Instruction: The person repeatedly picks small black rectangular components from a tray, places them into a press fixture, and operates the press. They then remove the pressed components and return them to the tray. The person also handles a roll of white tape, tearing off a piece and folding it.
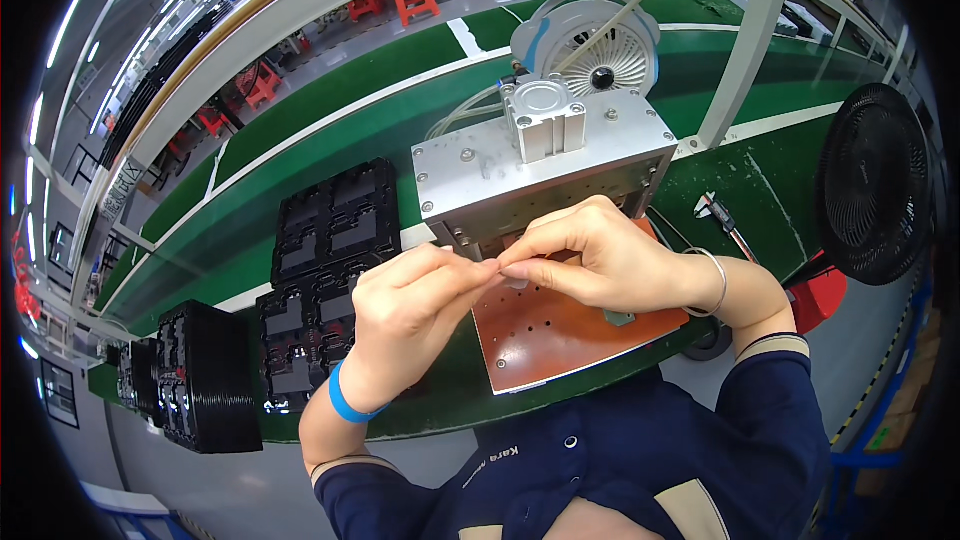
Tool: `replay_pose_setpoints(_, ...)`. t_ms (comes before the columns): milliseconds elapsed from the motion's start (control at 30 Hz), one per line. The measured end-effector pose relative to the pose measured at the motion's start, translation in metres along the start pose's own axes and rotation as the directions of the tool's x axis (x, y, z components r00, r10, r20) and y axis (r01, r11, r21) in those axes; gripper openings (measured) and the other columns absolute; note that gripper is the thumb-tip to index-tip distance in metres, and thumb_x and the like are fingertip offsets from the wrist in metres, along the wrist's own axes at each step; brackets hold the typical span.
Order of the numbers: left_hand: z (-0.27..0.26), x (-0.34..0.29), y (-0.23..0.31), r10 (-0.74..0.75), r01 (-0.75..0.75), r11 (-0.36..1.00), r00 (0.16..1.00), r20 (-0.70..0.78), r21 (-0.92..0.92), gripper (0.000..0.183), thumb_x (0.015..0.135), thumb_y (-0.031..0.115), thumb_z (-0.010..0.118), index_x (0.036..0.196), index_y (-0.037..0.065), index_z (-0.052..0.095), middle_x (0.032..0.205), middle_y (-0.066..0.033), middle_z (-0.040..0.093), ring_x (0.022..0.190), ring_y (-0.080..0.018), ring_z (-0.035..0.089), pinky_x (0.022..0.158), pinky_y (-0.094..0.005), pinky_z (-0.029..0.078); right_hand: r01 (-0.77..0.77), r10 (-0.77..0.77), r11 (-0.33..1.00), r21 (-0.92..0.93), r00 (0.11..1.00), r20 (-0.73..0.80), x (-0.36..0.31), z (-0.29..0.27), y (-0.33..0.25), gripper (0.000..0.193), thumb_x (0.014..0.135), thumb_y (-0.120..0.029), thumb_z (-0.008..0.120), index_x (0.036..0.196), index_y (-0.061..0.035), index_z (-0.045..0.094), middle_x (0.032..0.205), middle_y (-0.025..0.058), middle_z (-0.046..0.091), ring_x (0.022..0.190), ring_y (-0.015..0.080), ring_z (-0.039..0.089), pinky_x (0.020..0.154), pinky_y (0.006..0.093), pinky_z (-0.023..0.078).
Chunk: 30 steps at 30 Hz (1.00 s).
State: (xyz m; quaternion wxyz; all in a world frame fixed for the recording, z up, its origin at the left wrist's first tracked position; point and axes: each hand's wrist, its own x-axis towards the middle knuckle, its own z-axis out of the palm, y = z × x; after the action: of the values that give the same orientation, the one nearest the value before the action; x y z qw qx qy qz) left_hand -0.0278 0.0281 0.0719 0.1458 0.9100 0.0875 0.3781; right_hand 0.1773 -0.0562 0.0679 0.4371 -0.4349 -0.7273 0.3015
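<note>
In front of the metal press, my left hand (408,308) and my right hand (598,258) meet with thumbs and fingertips pinched together. A small pale piece (515,282) shows just under the fingertips, but its kind is too small to make out, and the fingers hide most of it. Below them lies an orange plate (535,345) with several small holes. On that plate, under my right wrist, sits a small grey-green block (619,318). The silver press (540,172), with a square cylinder (546,125) on top, stands just beyond my hands.
Black trays (338,222) with dark parts lie to the left, beside a tall tray stack (208,380). A caliper (730,225) rests on the green bench at right, near a black fan (872,185). A white fan (600,50) stands behind the press. A red stool (820,300) is at right.
</note>
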Motion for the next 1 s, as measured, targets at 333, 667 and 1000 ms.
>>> replay_pose_setpoints(333,-0.010,-0.032,0.002,0.104,-0.212,0.939,0.926,-0.363,-0.270,0.022,0.077,0.001,0.074,0.097,0.002,0.064,0.090,-0.0102,0.062,0.076,-0.0215,0.063,0.082,-0.0367,0.056,-0.125,0.202,0.817,0.563,0.976,-0.077,-0.002,-0.024,0.004,0.020,0.098,-0.012,0.052,0.109,0.0016,0.063,0.099,0.0084,0.066,0.093,0.0145,0.065,0.087,0.0313,0.054)
replay_pose_setpoints(667,0.012,-0.002,0.012,-0.289,0.138,0.853,0.928,-0.235,-0.504,0.116,0.072,0.003,0.080,0.152,0.009,-0.004,0.108,-0.0121,0.057,0.101,-0.0197,0.059,0.091,-0.0361,0.051,0.049,0.010,0.909,0.415,0.990,-0.139,0.000,0.005,0.005,0.027,0.097,-0.016,0.056,0.121,-0.0061,0.064,0.120,0.0062,0.046,0.113,0.0132,0.047,0.093,0.0272,0.043)
replay_pose_setpoints(1000,0.019,0.000,0.017,-0.339,0.119,0.722,0.920,-0.198,-0.681,0.095,0.080,-0.014,0.064,0.151,0.008,0.004,0.090,-0.0103,0.060,0.085,-0.0144,0.063,0.081,-0.0315,0.056,0.179,-0.029,0.871,0.457,0.948,-0.316,-0.010,0.018,0.003,0.072,0.086,-0.027,0.072,0.143,-0.0077,0.031,0.115,0.0123,0.053,0.106,0.0171,0.051,0.093,0.0319,0.042)
